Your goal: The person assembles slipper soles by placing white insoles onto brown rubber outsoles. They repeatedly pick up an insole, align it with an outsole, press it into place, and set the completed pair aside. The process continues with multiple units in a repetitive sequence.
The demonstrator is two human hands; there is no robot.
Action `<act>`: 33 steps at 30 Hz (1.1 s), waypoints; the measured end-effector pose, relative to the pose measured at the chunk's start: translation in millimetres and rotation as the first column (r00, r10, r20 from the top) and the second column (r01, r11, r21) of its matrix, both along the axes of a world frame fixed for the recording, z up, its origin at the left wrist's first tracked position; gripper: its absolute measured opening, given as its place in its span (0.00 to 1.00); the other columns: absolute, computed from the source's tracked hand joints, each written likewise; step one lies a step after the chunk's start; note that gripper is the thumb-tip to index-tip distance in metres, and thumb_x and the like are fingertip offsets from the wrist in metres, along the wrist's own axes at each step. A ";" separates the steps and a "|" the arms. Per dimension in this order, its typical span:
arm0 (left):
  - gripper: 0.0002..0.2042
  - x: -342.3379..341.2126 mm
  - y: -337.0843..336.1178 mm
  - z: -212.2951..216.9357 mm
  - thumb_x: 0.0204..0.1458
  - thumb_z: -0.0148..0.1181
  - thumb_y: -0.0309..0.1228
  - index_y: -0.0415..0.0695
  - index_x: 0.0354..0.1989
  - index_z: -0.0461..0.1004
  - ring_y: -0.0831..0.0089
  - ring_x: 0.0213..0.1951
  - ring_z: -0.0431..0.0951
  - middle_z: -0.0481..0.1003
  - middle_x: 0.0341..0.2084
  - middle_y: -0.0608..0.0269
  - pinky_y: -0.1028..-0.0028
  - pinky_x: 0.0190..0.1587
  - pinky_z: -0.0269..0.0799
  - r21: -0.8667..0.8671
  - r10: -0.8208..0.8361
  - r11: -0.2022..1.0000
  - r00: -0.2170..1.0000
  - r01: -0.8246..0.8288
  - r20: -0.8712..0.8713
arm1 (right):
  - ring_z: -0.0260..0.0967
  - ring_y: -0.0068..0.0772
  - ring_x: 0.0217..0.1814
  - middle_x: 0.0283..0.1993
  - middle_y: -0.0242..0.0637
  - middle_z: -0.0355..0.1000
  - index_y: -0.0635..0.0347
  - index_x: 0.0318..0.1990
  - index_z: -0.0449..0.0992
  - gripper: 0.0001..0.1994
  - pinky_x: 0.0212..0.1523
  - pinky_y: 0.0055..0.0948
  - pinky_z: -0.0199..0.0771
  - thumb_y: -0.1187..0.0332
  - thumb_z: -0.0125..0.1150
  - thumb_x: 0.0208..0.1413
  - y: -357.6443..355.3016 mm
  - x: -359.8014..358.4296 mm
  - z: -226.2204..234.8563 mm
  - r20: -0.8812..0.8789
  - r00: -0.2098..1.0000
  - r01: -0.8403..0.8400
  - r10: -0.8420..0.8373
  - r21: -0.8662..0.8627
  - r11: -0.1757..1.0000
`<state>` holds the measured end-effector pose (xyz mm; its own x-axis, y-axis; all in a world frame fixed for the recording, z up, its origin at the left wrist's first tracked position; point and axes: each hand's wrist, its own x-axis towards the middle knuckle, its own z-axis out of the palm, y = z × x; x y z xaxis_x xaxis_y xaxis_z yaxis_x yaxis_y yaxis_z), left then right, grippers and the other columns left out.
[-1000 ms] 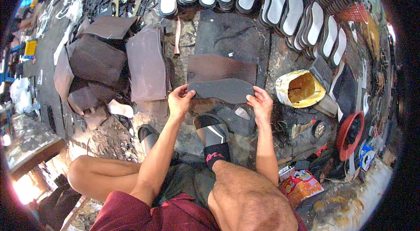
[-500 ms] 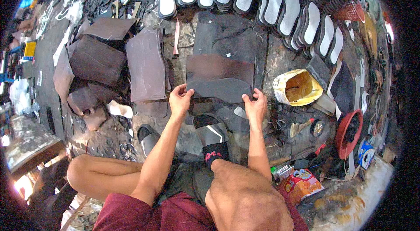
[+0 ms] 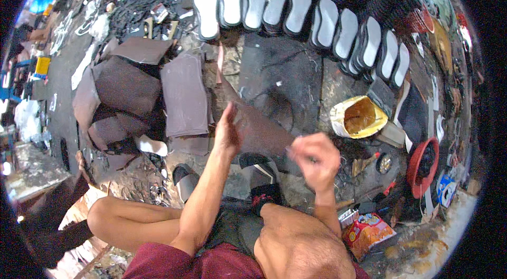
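Between our straight-fingered left hand and our curled, blurred right hand slants the brown sheet; we cannot tell either grip. Beyond lies a black mat; rightward, a yellow bucket.

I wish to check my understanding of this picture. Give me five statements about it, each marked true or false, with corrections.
1. The brown sheet shows between the left hand and the right hand. True.
2. The red basin is at the person's left side. False: the red basin is at the right side.
3. The pale-topped soles lie farther from the person than the brown sheet. True.
4. The left hand is closed in a fist. False: it is open.
5. The yellow container has its mouth uncovered. True.
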<state>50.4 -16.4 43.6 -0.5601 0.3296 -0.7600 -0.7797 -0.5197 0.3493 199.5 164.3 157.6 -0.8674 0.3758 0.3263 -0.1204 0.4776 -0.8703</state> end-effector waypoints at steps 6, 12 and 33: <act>0.27 5.0 4.0 85.6 0.60 0.57 0.47 0.42 0.61 0.66 0.66 0.54 0.71 0.74 0.50 0.60 0.65 0.55 0.69 0.294 -0.077 0.947 0.982 0.127 -0.174 | 0.71 0.44 0.60 0.57 0.41 0.75 0.57 0.56 0.78 0.28 0.60 0.41 0.70 0.66 0.77 0.44 1.1 -42.6 73.6 -0.109 0.929 -0.340 0.354 0.131 0.931; 0.32 8.0 -10.7 120.5 0.58 0.56 0.53 0.41 0.63 0.65 0.61 0.54 0.73 0.73 0.53 0.55 0.63 0.54 0.72 0.195 -0.122 0.958 0.913 0.211 -0.389 | 0.72 0.48 0.56 0.57 0.47 0.73 0.65 0.54 0.77 0.26 0.56 0.40 0.72 0.61 0.73 0.49 13.2 -109.6 75.5 0.061 0.995 -0.093 0.084 0.177 0.980; 0.28 15.7 -8.4 155.0 0.62 0.53 0.48 0.42 0.63 0.65 0.62 0.50 0.77 0.74 0.52 0.52 0.60 0.52 0.75 0.009 -0.110 0.991 0.866 0.131 -0.487 | 0.75 0.26 0.49 0.51 0.39 0.76 0.64 0.58 0.73 0.28 0.46 0.25 0.77 0.70 0.76 0.50 -35.6 -67.0 82.0 0.111 0.994 0.061 0.011 -0.628 0.776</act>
